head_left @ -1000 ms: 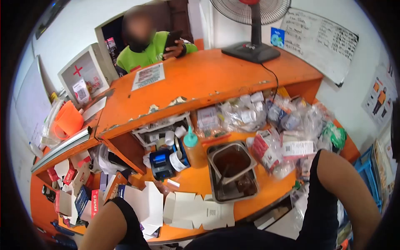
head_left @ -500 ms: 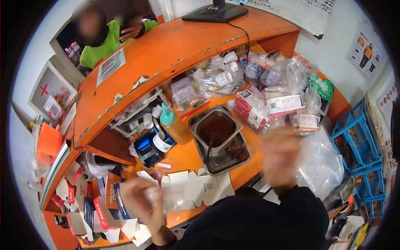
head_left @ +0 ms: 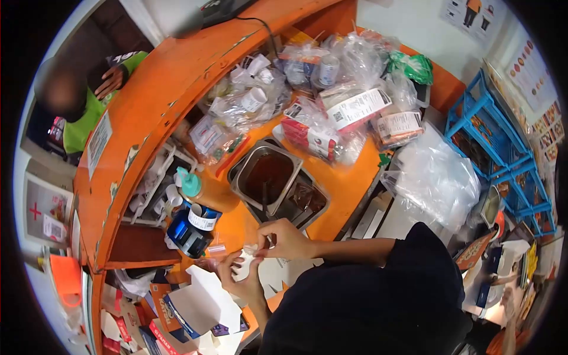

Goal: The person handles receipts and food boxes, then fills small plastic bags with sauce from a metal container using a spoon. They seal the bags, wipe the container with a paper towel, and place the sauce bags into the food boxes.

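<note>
Both hands, left (head_left: 239, 283) and right (head_left: 285, 239), pinch together on a white folded carton (head_left: 245, 262).

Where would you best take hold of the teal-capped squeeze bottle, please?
Grip the squeeze bottle around its orange body below the teal cap, coming from the pan side. It stands upright, with a tape roll and baskets crowding its other sides.

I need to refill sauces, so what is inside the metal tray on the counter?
The metal tray holds dark brown sauce with a utensil handle sticking out. Beside it lie dark packets. The tray bottom is hidden by sauce.
</note>
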Action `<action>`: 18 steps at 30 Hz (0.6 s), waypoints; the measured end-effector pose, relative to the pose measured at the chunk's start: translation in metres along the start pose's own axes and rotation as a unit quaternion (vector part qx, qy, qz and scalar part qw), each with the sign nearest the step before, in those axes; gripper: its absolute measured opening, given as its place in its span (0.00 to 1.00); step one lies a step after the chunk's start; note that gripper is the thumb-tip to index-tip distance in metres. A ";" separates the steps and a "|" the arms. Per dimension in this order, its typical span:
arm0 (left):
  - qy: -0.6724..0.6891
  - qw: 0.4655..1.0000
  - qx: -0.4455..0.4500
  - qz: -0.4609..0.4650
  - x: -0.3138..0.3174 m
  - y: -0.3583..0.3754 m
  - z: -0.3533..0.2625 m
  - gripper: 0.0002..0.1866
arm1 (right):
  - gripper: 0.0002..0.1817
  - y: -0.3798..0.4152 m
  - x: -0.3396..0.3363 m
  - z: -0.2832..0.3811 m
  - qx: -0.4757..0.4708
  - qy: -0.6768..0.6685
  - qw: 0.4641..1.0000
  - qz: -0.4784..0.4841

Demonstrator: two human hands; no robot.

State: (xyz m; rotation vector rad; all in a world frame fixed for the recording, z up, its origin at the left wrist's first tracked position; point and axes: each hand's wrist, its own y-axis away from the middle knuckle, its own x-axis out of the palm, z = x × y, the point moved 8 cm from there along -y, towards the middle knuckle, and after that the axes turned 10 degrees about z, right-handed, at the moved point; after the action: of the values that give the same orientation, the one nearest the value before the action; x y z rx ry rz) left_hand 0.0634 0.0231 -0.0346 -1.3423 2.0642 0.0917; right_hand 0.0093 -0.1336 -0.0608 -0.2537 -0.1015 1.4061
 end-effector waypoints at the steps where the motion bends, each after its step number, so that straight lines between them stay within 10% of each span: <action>1: 0.075 0.996 -0.009 0.040 0.010 0.000 0.011 0.11 | 0.11 0.001 0.002 0.003 -0.006 -0.002 1.000 -0.005; 18: 0.353 0.923 -0.108 0.110 0.074 -0.004 0.002 0.11 | 0.06 0.050 -0.045 0.041 -0.131 0.075 0.971 -0.188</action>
State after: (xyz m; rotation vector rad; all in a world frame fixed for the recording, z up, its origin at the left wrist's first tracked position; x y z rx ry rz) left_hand 0.0498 -0.0365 -0.0769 -1.3955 2.8843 -0.0881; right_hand -0.0550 -0.1659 -0.0297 -0.5310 -0.1996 0.9910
